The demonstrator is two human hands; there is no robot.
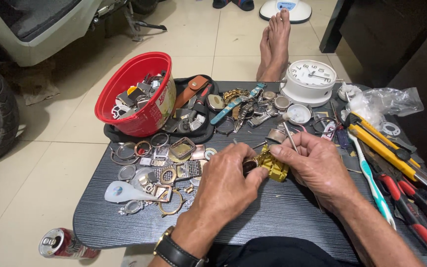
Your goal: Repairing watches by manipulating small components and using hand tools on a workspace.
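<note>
pale floor tiles surround a low dark worktop [282, 207] crowded with watch parts. largest on it is one red bucket [139, 94] full of scrap pieces, then one white alarm clock [308, 79], one yellow utility knife [381, 143], one teal-and-white toothbrush [371, 178] and two red-handled pliers [416, 217]. near the middle, the left hand [223, 185] is closed around a yellow watch-case holder [272, 165], pinching it at thumb and forefinger. the right hand [317, 165] is curled shut on a thin metal tool [290, 138], tip just at the holder. a slip of that tool could, i think, scratch the part or jab a finger; loose rings [139, 148] nearby could scatter off the edge.
</note>
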